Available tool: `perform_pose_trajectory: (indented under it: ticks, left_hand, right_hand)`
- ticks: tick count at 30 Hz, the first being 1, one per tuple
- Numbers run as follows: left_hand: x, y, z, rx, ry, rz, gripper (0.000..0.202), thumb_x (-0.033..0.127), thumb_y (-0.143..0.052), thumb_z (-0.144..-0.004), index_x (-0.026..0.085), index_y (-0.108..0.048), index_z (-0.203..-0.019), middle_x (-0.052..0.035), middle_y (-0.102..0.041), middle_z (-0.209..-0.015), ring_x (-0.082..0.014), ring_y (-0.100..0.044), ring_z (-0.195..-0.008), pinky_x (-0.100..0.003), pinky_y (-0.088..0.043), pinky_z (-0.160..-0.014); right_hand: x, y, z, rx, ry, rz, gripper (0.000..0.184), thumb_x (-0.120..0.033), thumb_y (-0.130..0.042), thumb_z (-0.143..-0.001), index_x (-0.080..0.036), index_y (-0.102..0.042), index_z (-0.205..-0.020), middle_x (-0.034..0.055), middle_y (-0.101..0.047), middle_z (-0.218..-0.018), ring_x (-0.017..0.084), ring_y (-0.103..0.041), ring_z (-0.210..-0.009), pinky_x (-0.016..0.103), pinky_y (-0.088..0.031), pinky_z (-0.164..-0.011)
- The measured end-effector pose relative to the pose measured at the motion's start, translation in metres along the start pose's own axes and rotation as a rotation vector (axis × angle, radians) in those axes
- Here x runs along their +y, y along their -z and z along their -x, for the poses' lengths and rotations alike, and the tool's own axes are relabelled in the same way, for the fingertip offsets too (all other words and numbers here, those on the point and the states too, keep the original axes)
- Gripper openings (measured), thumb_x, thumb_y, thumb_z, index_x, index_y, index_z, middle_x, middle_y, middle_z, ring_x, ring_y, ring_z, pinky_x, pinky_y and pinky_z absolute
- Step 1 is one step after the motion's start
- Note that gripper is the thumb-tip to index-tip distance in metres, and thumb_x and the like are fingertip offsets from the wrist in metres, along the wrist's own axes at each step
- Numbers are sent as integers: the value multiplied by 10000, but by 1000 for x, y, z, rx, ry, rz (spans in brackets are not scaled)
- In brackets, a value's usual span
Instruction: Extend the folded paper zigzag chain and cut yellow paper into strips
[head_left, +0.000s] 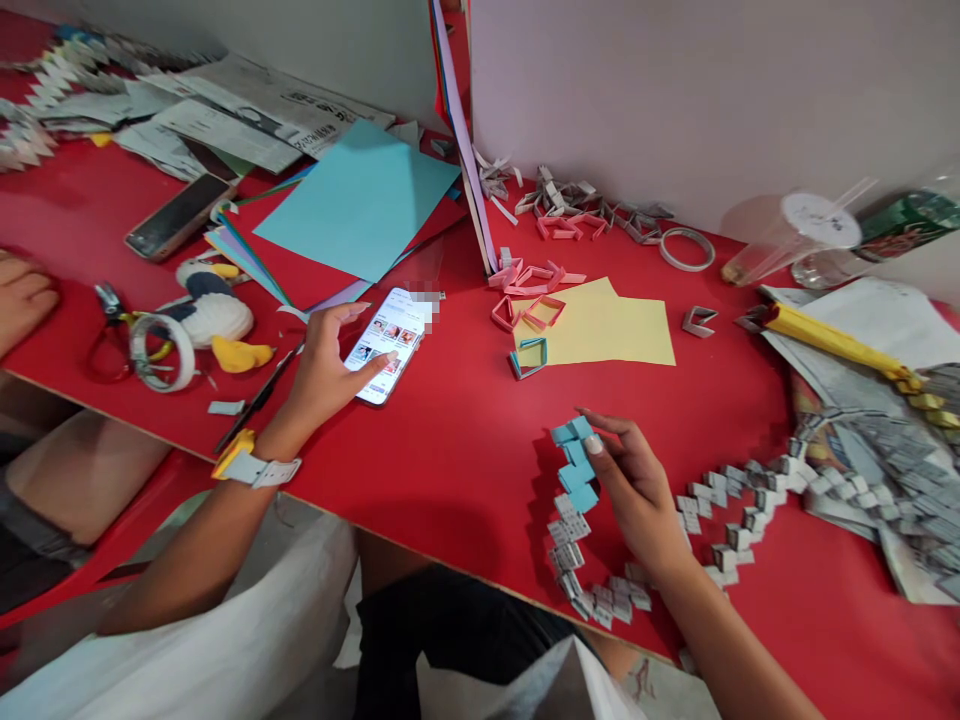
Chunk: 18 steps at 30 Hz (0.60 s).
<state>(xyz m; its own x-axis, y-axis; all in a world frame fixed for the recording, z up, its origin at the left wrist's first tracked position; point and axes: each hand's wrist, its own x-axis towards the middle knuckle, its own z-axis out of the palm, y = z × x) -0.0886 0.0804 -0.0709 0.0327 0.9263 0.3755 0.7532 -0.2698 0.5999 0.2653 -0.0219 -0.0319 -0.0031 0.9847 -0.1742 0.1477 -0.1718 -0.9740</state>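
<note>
The right hand (637, 490) pinches, between thumb and fingers, the light-blue end of a folded-paper chain (570, 530). From these fingertips, grey printed links hang toward the near edge of the red table (465, 450); more links lie right of the wrist, reaching newspaper sheets (904, 560).

The left hand (322, 365) is at the near-left side of a lit smartphone (386, 315). Its thumb extends over the screen, apart from the index finger; contact with the glass cannot be confirmed.

Left of the left fingers: a plush bird (216, 318) and a roll of tape (186, 362). Beyond the right fingertips: a blue folded link (516, 366) touching yellow paper (600, 330), then pink folded strips (529, 278). Beyond the left fingers: a turquoise sheet (360, 200) and, farther, newspapers (255, 110). Far right of the right fingers: a lidded plastic cup (819, 222), straw inserted.
</note>
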Motion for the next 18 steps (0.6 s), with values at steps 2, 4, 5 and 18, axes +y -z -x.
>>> perform_pose_trajectory:
  ticks: [2, 4, 5, 18]
  left_hand:
    - [-1, 0, -1, 28, 8, 36, 571, 369, -721, -764, 299, -449, -1261, -59, -511, -1329, -250, -524, -1229, -472, -438, -1082]
    - [-2, -1, -1, 47, 28, 75, 505, 381, -672, -810, 245, -454, -1245, -82, -525, -1316, -234, -545, -1202, -469, -437, -1075]
    - [-3, -2, -1, 51, 42, 88, 478, 383, -651, -829, 220, -458, -1234, -94, -534, -1305, -227, -552, -1188, -467, -441, -1067]
    - [-9, -1, -2, 116, 124, 185, 294, 290, -566, -908, 179, -507, -1173, -106, -632, -1199, -193, -607, -1137, -413, -476, -1024]
  right_hand:
    - [-1, 0, 0, 2, 1, 9, 307, -428, -547, -906, -246, -564, -1153, -20, -543, -664, 130, -500, -555, 256, -456, -499]
    - [-1, 0, 0, 7, 7, 18, 310, -431, -544, -906, -245, -566, -1154, -21, -539, -657, 129, -490, -548, 257, -454, -495]
    - [-2, 0, 0, 9, 10, 20, 310, -432, -544, -906, -245, -567, -1153, -23, -536, -653, 128, -485, -544, 256, -451, -493]
    - [0, 0, 0, -4, 8, -18, 284, -399, -546, -913, -249, -567, -1154, -31, -517, -650, 118, -485, -550, 242, -445, -494]
